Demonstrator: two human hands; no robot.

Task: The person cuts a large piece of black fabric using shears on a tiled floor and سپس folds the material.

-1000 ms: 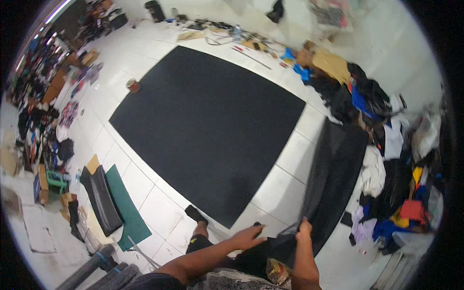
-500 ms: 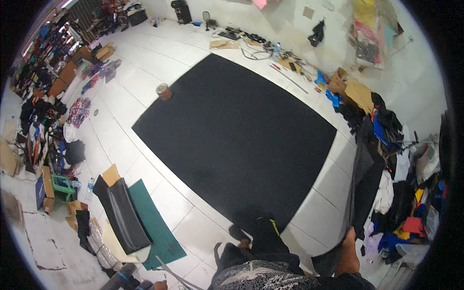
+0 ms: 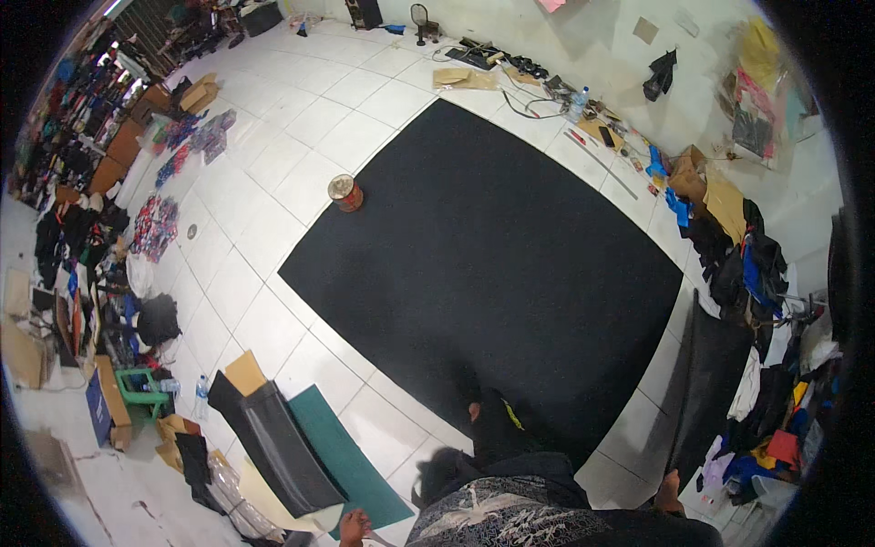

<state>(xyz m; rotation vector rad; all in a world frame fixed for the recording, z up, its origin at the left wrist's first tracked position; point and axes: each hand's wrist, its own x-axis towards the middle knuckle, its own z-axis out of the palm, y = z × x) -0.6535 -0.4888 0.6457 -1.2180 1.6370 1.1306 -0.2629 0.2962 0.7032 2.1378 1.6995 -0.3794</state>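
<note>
A large black sheet [image 3: 492, 264] lies flat on the white tiled floor in front of me, and my bare foot [image 3: 474, 412] is at its near edge. At the lower right, my right hand [image 3: 670, 493] is closed around the end of a second dark sheet [image 3: 713, 374], which stretches away along the right side. My left hand [image 3: 354, 526] is low in the picture with its fingers curled. A pale strip shows beside it, but what the fingers hold is too small to make out. A round red-brown tin [image 3: 345, 193] stands on the black sheet's left edge.
At the lower left lie a green mat [image 3: 351, 456] and a curved black panel [image 3: 290, 451]. Clothes and bags [image 3: 775, 392] are heaped on the right, with more piles along the left. Tools, a water bottle [image 3: 578, 104] and a long metal ruler [image 3: 606, 166] lie by the wall.
The view has shifted, so the floor sheet appears further right. My left hand has come further into view. My right hand appears lower, still on the dark sheet, which now lies more spread out.
</note>
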